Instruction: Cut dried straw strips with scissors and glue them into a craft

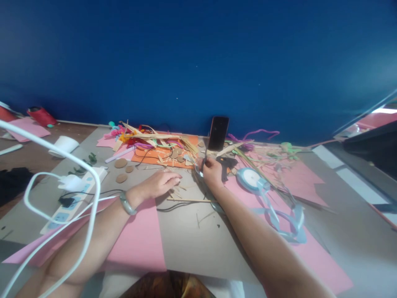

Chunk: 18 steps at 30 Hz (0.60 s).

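Observation:
My left hand [161,183] rests low over the grey table, palm down, with its fingers stretched to the right and nothing visible in them. Thin straw-coloured scraps [177,192] lie at its fingertips. Farther right, my right hand [212,173] is closed, and a thin dark piece [205,155] sticks up from its fingers; what it is I cannot make out. Just beside this hand lies a black tool [226,164], partly hidden, that looks like a glue gun. A thin stick [189,200] lies on the table in front of both hands.
A phone [218,133] leans against the blue wall. Light blue ribbon trails from its spool [248,179] at the right. Dried strips and pipe cleaners pile on orange paper [149,155]. Cardboard discs [120,163], a power strip [74,198] and a white cable [98,194] are at left.

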{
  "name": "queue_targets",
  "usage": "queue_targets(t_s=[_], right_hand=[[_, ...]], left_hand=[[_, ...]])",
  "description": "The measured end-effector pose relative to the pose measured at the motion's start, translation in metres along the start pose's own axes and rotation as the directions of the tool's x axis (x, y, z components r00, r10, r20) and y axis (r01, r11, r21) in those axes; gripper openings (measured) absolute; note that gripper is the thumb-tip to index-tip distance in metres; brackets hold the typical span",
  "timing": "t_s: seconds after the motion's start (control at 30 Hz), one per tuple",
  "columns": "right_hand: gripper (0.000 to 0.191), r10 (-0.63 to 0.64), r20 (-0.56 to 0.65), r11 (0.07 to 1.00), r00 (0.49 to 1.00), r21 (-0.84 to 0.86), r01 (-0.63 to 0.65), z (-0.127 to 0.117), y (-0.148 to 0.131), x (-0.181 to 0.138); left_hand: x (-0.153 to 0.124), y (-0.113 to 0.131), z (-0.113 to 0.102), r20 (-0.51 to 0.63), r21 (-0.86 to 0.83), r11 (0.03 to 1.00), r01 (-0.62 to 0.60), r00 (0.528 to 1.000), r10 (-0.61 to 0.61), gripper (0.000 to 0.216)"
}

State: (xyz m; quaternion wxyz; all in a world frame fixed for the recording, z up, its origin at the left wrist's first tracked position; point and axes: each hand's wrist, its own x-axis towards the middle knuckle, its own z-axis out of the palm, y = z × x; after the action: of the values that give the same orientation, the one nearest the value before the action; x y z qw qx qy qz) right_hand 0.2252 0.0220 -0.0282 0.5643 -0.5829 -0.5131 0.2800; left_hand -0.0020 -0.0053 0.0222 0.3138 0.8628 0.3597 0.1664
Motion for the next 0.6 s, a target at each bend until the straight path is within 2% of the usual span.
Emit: queue_targets(t_s=[0.3, 0.43, 0.6], right_hand=[[0.028, 0.026, -0.021, 1.0, 0.999, 0.014, -0.026, -0.001, -0.007, -0.002], [0.028, 0.031, -0.025, 0.999, 0.999, 0.025, -0.03, -0.001, -0.007, -0.001], [0.026, 0.039, -0.021, 0.999, 0.999, 0.025, -0.039, -0.001, -0.006, 0.0]], left_hand=[[0.001, -0.001, 0.006, -0.046, -0.066, 0.997, -0.034, 0.998, 0.031, 0.04], [0.002, -0.002, 0.017, 0.018, -0.016, 0.997, -0.077, 0.997, 0.077, 0.04], [0.004, 0.002, 0.02, 0.081, -0.065, 0.991, -0.115, 0.989, 0.12, 0.037]])
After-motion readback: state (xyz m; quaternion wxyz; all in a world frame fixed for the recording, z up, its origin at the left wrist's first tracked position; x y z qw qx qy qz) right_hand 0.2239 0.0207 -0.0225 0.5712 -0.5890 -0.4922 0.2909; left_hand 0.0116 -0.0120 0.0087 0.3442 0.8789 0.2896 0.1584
